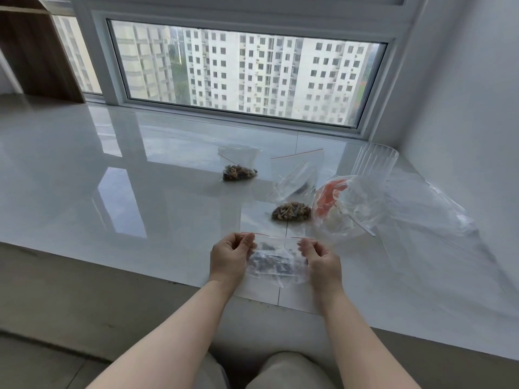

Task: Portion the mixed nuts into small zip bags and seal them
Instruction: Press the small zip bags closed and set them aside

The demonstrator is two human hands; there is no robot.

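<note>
We have both hands up over the near edge of the glossy white sill [112, 169]. Left hand [229, 256] and right hand [321, 259] each pinch a top corner of a small zip bag [276, 262] between thumb and curled fingers, hands apart with the red zip strip stretched between them. Bag hangs upright, dark nuts [272, 258] sitting in its lower half. Whether the strip is pressed closed we cannot tell.

Further back on the sill:
- 1 filled bag [238, 167] near the middle, nuts bunched at the bottom, well apart from the hands.
- 1 more filled bag [295, 192] closer in and to the right — nuts clumped at its near end, the clear top lying toward the window [247, 71].
- A clear plastic tub [345, 209] just right of that bag, tilted, something orange inside; contents otherwise too blurred to tell.
- A ribbed clear container [375, 160] behind the tub, by the right wall.
- A large clear plastic bag [432, 217] crumpled along the right side, touching the tub.

Knees in light trousers show at the bottom edge.
</note>
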